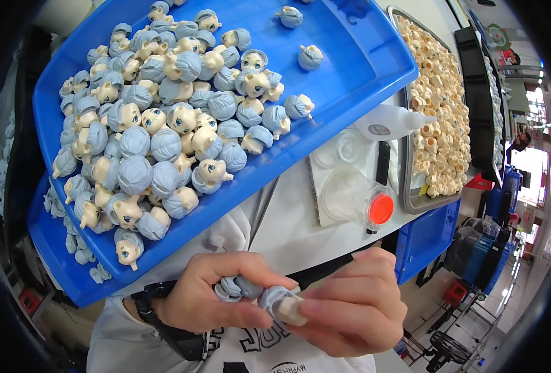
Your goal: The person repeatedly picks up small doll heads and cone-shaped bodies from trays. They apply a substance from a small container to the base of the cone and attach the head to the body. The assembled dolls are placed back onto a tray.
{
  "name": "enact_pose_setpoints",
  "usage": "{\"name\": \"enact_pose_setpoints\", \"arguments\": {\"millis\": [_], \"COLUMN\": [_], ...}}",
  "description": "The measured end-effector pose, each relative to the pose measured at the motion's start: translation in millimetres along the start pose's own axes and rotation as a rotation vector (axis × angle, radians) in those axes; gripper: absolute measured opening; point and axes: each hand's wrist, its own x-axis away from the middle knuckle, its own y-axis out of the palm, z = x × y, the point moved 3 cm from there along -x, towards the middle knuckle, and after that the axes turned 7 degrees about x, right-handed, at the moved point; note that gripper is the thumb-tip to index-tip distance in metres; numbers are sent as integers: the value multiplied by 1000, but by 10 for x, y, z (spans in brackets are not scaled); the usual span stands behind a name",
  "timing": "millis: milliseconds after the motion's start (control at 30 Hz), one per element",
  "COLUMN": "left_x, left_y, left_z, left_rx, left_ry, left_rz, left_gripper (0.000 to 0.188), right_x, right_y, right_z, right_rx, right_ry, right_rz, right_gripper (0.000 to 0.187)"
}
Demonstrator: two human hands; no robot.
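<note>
My left hand [216, 298] is closed around pale blue doll hair pieces [229, 290], holding them between thumb and fingers. Against them sits a small doll head [290, 309], cream with a blue hair part [272, 298] on one side. The fingertips of my right hand [359, 304] pinch its cream end. Both hands are close together in front of my shirt, just below the blue tray [325, 118]. In that tray lies a heap of doll heads [135, 175] with blue hair, some showing painted eyes.
A second blue tray [39, 217] lies underneath, with loose blue pieces at its left. Beyond my right hand are a clear jar with an orange-red cap [380, 208], a white squeeze bottle [390, 122] and a metal tray [420, 202] of cream parts. Another blue bin [430, 233] stands lower right.
</note>
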Motion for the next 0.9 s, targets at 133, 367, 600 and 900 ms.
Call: {"name": "enact_pose_setpoints", "arguments": {"millis": [133,367,600,900], "left_x": [-33,6,-33,-12], "left_y": [21,3,41,49], "left_z": [-9,0,-25,-54], "left_rx": [-63,-154,-220,-250], "left_ry": [-23,-73,-210,-214], "left_rz": [-50,45,30,50], "left_gripper": [31,24,34,38], "right_x": [5,105,207,223], "right_y": [-27,156,320,387], "right_z": [-40,-98,26,102], "right_rx": [74,273,320,244], "right_ry": [-10,-46,-37,-28], "right_rz": [-46,11,63,135], "right_gripper": [30,39,32,41]}}
